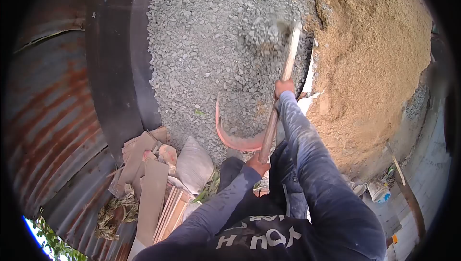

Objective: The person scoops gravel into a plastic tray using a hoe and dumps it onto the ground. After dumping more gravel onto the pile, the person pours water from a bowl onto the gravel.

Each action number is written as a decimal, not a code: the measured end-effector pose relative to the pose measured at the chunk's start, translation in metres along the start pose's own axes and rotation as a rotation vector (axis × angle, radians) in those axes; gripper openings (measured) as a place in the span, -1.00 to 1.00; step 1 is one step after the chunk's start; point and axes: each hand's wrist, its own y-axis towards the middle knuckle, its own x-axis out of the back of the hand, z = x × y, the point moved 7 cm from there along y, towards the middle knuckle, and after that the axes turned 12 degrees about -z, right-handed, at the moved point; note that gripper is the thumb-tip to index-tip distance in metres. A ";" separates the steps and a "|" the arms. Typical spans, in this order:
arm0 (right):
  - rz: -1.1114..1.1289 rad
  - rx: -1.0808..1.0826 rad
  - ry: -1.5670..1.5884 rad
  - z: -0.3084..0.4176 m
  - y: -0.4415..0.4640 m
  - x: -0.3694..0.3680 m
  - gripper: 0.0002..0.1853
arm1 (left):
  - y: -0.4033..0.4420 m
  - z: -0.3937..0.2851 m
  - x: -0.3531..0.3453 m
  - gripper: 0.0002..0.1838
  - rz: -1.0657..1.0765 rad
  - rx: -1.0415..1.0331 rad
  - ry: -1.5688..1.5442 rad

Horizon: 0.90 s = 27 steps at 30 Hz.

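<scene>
A long wooden-handled hoe (290,59) slants up and away from my body over the gravel. Its head, at the far end, is smeared by motion against the stones. My right hand (284,87) is closed around the middle of the handle. Lower down, near my legs, my left hand (259,165) grips the handle's near end. Just left of the handle lies a reddish basin (240,143), of which only the curved rim shows plainly, with gravel inside it. Grey gravel (201,44) spreads beneath the hoe.
A sand heap (370,68) rises on the right. Along the left stand rusty corrugated sheets (53,102) and a dark panel (113,64). Boards (151,198) and a pale sack (193,162) lie lower left. A stick (396,162) lies lower right.
</scene>
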 end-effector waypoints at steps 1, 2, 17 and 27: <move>0.032 -0.070 -0.026 -0.021 -0.028 0.000 -0.51 | -0.028 0.012 0.002 -0.50 0.070 0.076 0.023; 0.064 -0.140 -0.054 -0.042 -0.056 0.000 -0.50 | -0.049 0.045 -0.001 -0.56 0.064 0.172 -0.021; 0.018 0.484 0.191 0.185 0.050 0.037 -0.33 | 0.116 -0.139 0.000 -0.52 -0.329 -0.266 -0.119; -0.402 0.897 -0.570 0.407 0.260 -0.155 -0.50 | 0.479 -0.399 0.114 -0.72 -0.236 -0.342 -0.539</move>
